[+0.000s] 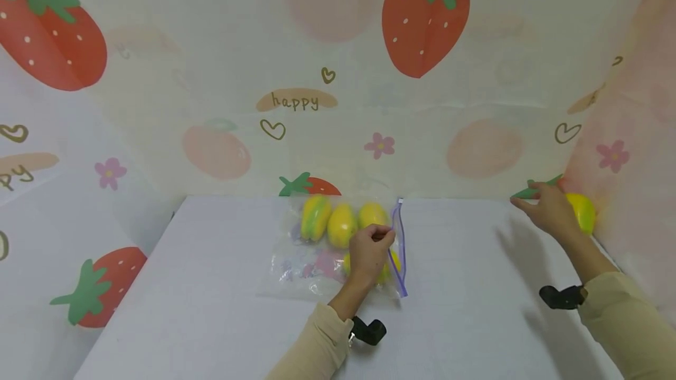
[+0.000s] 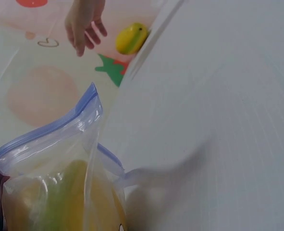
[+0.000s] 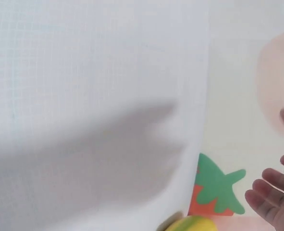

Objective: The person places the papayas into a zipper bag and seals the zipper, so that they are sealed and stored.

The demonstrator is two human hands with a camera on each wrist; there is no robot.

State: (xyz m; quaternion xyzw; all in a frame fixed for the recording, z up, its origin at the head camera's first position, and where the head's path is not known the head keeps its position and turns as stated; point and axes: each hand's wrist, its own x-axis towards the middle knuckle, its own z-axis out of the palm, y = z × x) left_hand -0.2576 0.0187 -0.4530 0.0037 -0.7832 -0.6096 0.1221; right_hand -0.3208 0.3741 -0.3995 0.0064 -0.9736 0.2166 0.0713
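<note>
A clear zip bag (image 1: 327,283) with a purple zip edge lies on the white table, its mouth facing right. Several yellow fruits with green streaks, mango-like, show through the plastic; one such fruit (image 1: 315,217) is at the bag's upper left. My left hand (image 1: 367,254) pinches the bag near its mouth, and the zip strip (image 2: 50,130) stands raised and parted in the left wrist view. Over the back right corner hovers my right hand (image 1: 551,210), fingers spread and holding nothing. Just beyond it, another yellow fruit (image 2: 132,38) rests at the table's edge by the wall.
A wall cloth (image 1: 348,116) printed with strawberries, flowers and hearts rises behind the table (image 1: 211,309) and along both sides. Dark wrist cameras (image 1: 369,331) are strapped to both wrists. The right arm casts a shadow across the table's right part.
</note>
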